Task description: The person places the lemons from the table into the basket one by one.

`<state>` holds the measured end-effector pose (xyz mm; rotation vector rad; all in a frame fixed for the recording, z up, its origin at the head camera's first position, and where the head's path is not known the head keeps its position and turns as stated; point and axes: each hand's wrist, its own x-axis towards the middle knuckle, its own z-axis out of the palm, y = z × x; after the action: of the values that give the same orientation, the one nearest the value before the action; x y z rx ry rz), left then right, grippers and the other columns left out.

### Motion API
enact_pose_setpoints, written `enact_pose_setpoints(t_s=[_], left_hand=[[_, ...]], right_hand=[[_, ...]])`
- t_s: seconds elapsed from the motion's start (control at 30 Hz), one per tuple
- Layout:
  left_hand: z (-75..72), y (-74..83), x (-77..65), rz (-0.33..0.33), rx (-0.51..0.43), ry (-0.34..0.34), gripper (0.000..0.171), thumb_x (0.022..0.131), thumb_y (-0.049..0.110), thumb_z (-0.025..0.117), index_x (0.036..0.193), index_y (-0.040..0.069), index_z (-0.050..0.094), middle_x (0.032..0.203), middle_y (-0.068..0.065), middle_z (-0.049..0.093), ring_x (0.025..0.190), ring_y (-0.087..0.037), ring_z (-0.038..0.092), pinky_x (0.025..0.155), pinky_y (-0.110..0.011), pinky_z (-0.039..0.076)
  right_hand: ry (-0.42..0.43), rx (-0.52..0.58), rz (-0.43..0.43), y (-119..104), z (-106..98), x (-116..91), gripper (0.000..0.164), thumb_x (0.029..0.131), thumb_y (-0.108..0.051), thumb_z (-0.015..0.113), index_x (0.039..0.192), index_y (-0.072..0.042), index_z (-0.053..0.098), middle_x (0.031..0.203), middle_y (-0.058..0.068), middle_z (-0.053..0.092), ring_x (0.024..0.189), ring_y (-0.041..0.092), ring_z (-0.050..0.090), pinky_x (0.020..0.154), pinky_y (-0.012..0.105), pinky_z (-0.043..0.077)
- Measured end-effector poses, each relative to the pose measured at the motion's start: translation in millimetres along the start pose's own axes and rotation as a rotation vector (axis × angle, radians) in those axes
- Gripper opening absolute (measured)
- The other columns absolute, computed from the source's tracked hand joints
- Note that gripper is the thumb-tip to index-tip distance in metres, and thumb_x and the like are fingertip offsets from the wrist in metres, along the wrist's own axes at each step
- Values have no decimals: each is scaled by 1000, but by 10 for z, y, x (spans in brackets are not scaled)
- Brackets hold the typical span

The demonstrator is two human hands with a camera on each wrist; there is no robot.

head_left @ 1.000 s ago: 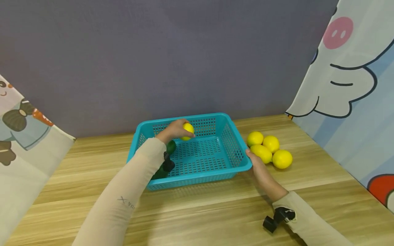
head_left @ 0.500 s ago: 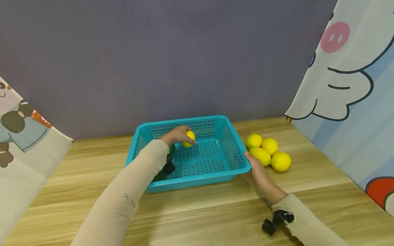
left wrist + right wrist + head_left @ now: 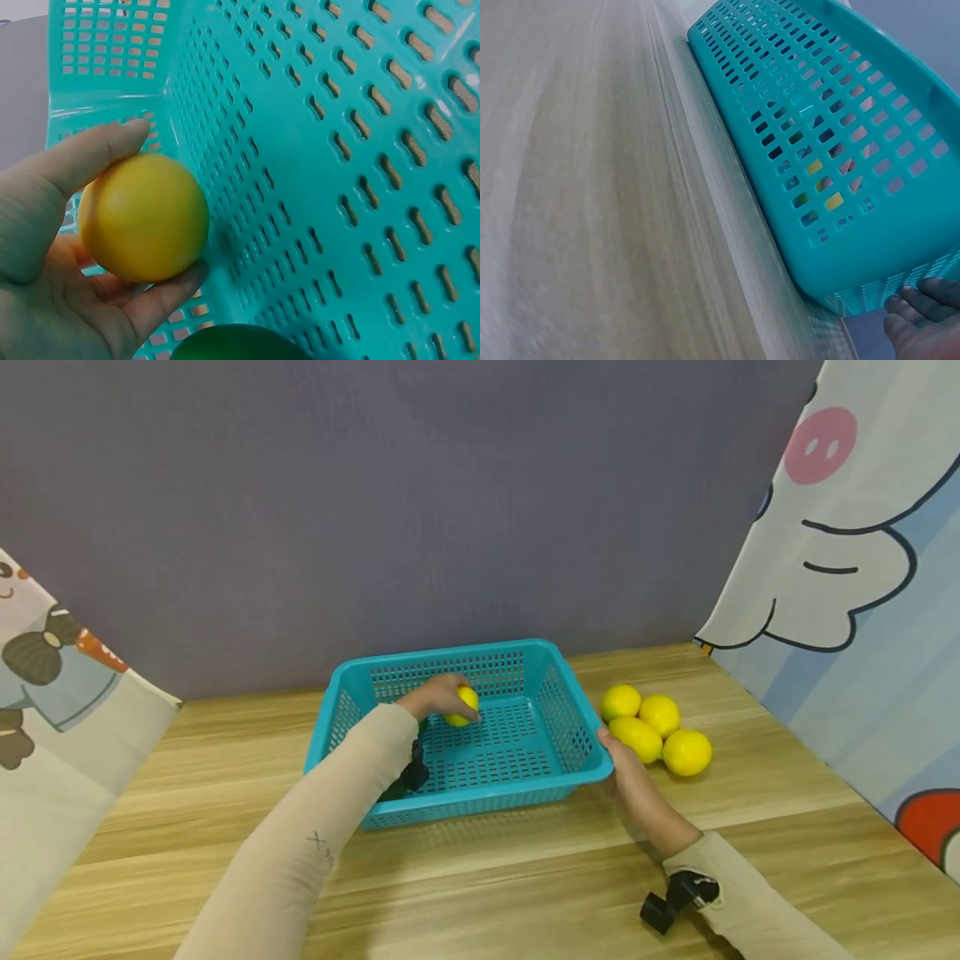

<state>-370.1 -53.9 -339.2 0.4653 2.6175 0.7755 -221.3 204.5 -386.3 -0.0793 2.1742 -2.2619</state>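
Observation:
My left hand [image 3: 442, 695] reaches into the blue plastic basket [image 3: 487, 795] and grips a yellow lemon [image 3: 470, 698] low inside it. In the left wrist view, thumb and fingers curl round the lemon [image 3: 146, 217], close to the basket's perforated floor. Below it shows a smooth dark green rounded thing [image 3: 236, 346]. In the head view, my left forearm hides most of the green things [image 3: 394, 791] at the basket's left end. My right hand [image 3: 628, 767] holds the basket's right side at the rim; its fingers [image 3: 922, 306] lie against the outer end wall.
Several lemons [image 3: 662, 716] lie clustered on the wooden table [image 3: 480, 893], right of the basket and beside my right hand. A grey panel [image 3: 480, 510] rises behind the basket. Printed cartoon cloths [image 3: 862, 560] stand at both sides.
My left hand has lowered the lemon and moved it slightly right inside the basket. The right hand stays at the basket's right side, and the loose lemons have not moved.

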Motion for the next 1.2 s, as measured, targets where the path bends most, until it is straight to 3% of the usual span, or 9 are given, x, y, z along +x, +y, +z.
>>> enact_pose_setpoints(t_s=[0.43,0.8,1.2], left_hand=[[19,-38,-4,19,-20,-38,67,81,23,74,135,-1,42,118,-16,51,97,-25,54,79,-33,49],[32,-41,12,16,-23,-48,70,81,23,74,137,0,40,120,-16,50,98,-25,53,79,-34,49],[20,-16,-10,-25,53,-75,78,81,28,74,142,2,35,126,-17,48,106,-28,52,88,-38,47]], right_hand=[[-13,-80,11,8,-25,-5,61,103,-38,24,135,13,36,105,-4,59,98,1,52,87,18,43],[2,-71,17,14,-24,-13,62,103,-38,25,135,13,36,98,-10,61,94,0,53,86,19,44],[6,-78,5,16,-9,2,60,103,-37,25,135,13,36,104,-5,60,96,1,53,86,18,44]])
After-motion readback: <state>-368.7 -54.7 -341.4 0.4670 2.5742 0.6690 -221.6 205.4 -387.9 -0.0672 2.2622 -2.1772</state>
